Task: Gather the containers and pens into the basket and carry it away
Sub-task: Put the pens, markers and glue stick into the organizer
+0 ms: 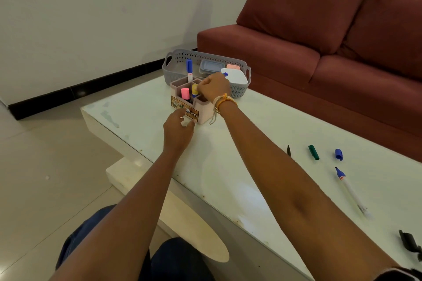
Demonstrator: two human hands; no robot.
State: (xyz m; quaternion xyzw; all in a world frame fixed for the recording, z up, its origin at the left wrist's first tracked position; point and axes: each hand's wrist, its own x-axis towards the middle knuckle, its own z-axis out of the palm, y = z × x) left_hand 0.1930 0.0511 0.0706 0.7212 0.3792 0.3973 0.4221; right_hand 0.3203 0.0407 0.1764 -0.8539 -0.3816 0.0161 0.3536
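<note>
While the right hand (213, 88) reaches over the pink pen holder (194, 102), fingers closed on a blue-capped pen (225, 74), the left hand (179, 129) hovers at its front, fingers apart and empty. Grey basket (180, 58): just behind it on the desk (262, 143), holding lidded containers (211, 66). Judged light, rigid plastic; lift by both end handles. Loose marker (351, 191) and caps lie well apart.

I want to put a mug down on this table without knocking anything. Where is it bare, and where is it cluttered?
Bare: the broad stretch of table left of the pink organizer out to the table's edge, and the middle strip between the right forearm and the loose pens. Crowded: the far end, where the grey basket and organizer stand with both hands beside them, and the right side around the green cap, blue cap and uncapped marker.
</note>
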